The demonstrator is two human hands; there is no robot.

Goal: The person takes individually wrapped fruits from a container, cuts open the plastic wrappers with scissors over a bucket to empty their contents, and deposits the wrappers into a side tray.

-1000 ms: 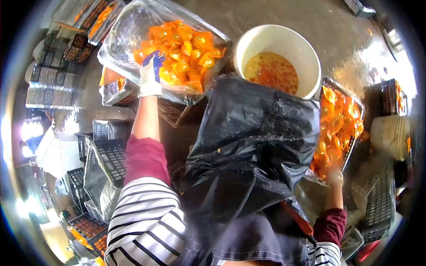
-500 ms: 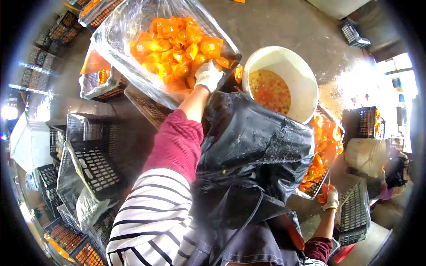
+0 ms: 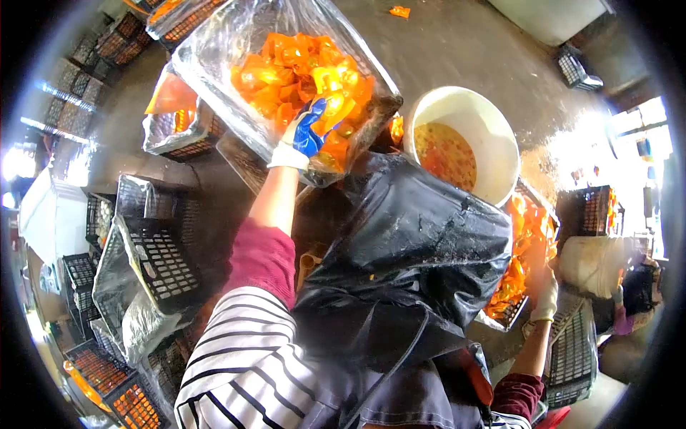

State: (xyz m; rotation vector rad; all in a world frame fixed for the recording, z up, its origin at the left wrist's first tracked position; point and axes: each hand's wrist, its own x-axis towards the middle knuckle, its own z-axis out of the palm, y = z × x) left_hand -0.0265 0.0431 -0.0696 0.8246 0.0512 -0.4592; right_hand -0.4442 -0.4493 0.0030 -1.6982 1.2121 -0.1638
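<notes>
My left hand [image 3: 304,139], in a white glove with a blue palm, is over a crate [image 3: 196,68] lined with clear plastic. Its fingers are apart, against a heap of glossy orange pieces [image 3: 286,61] that look like peppers. My right hand [image 3: 544,297], in a pale glove, is at the edge of a second crate [image 3: 516,311] of similar orange pieces [image 3: 529,229]; its fingers are blurred and hard to make out. Between the crates stands a white bucket [image 3: 496,136] with liquid and small orange-red bits [image 3: 446,157] in it. A black apron [image 3: 421,236] covers my lap.
Black plastic crates [image 3: 161,268], some lined with plastic, are stacked at the left. More crates [image 3: 572,350] and a pale tub [image 3: 589,257] stand at the right, near another person's gloved hand [image 3: 619,294]. An orange scrap [image 3: 399,11] lies on the wet floor.
My left hand has turned, showing its blue palm, and shifted left and slightly down over the heap. My right hand has risen from below towards the right crate. The view has shifted slightly.
</notes>
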